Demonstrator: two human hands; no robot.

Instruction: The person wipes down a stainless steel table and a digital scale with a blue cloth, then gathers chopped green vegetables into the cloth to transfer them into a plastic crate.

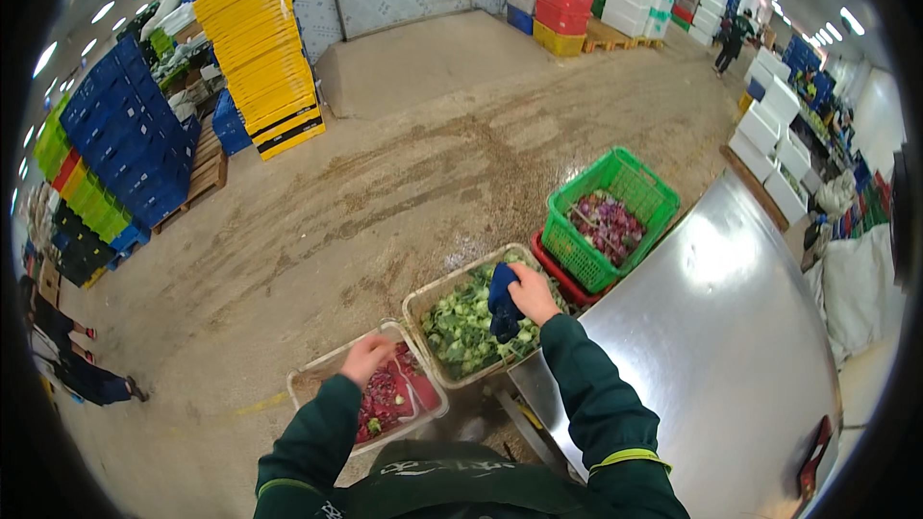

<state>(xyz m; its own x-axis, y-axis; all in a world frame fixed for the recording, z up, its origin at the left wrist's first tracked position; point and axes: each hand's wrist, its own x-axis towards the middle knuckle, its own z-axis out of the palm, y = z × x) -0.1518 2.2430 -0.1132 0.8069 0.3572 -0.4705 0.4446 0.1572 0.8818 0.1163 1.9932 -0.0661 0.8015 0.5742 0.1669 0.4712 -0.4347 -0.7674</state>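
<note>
My right hand [531,291] is closed on a bunched dark blue cloth [503,304], possibly a glove. It hangs over a pale bin [412,310] filled with green leafy vegetable trimmings [460,329]. To the left, my left hand [368,358] is over a second pale bin [446,407]. That bin holds dark red and purple pieces [383,402] with a few green bits. The left fingers look curled but are blurred, so whether they grip anything cannot be told.
A green basket [567,252] of purple-red trimmings sits on a red bin [551,267] beyond my right hand. At right is a steel table [707,327] with a red-and-dark object [815,457]. Yellow crates [255,48] and blue crates [130,135] are stacked left; people stand farther off.
</note>
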